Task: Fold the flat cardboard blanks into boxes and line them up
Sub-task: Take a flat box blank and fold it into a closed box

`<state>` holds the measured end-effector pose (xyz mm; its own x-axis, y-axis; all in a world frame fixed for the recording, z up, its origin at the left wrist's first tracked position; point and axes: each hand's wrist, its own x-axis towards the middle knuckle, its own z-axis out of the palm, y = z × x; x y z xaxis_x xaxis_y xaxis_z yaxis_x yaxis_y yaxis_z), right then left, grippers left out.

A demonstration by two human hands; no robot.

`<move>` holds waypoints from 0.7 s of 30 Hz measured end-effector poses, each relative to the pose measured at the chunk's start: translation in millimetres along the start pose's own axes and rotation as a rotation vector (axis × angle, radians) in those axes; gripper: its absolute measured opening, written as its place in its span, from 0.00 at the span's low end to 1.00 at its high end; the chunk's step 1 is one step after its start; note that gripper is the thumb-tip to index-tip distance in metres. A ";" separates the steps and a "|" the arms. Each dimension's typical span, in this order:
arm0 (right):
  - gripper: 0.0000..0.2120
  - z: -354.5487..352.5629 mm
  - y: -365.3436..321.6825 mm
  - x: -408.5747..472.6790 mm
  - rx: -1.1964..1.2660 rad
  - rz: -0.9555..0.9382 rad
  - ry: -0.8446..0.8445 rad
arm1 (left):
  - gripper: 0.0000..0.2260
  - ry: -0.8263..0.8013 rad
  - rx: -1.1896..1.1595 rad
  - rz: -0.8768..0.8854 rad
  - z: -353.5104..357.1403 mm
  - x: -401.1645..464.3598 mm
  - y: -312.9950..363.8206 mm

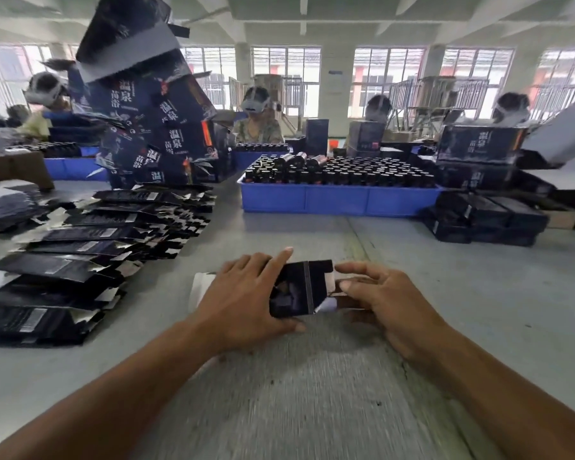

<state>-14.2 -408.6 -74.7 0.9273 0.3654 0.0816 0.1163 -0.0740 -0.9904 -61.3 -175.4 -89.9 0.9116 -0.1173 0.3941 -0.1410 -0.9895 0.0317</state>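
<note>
Both our hands work one dark box (301, 287) lying on the grey table (312, 393): left hand (243, 300) grasps its body, right hand (382, 297) pinches its end flap.

My left hand (243, 298) grips a dark cardboard blank (299, 288) on the grey table (312, 393), thumb along its near edge. My right hand (384, 302) pinches its end flap. Flat blanks (80, 247) lie fanned to my left, and a blue tray (337, 199) of bottles sits beyond.
</note>
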 end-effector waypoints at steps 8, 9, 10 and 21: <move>0.04 1.7 -4.1 -3.3 -0.062 -0.158 0.047 | 0.54 0.131 0.084 0.086 -15.8 -1.9 5.0; 0.05 2.3 -4.4 -4.3 -0.070 -0.181 0.034 | 0.53 0.130 0.081 0.090 -16.5 -2.5 5.7; 0.06 2.9 -4.9 -5.3 -0.082 -0.207 0.027 | 0.52 0.126 0.076 0.093 -16.8 -3.2 6.3; 0.06 1.9 -9.3 -8.9 -0.013 -0.282 0.032 | 0.43 0.236 -0.027 0.152 -24.7 -6.2 15.0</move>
<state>-24.3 -409.4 -66.5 0.8683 0.3439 0.3574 0.3756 0.0146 -0.9267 -78.6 -187.5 -69.3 0.7646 -0.2386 0.5987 -0.2827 -0.9590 -0.0210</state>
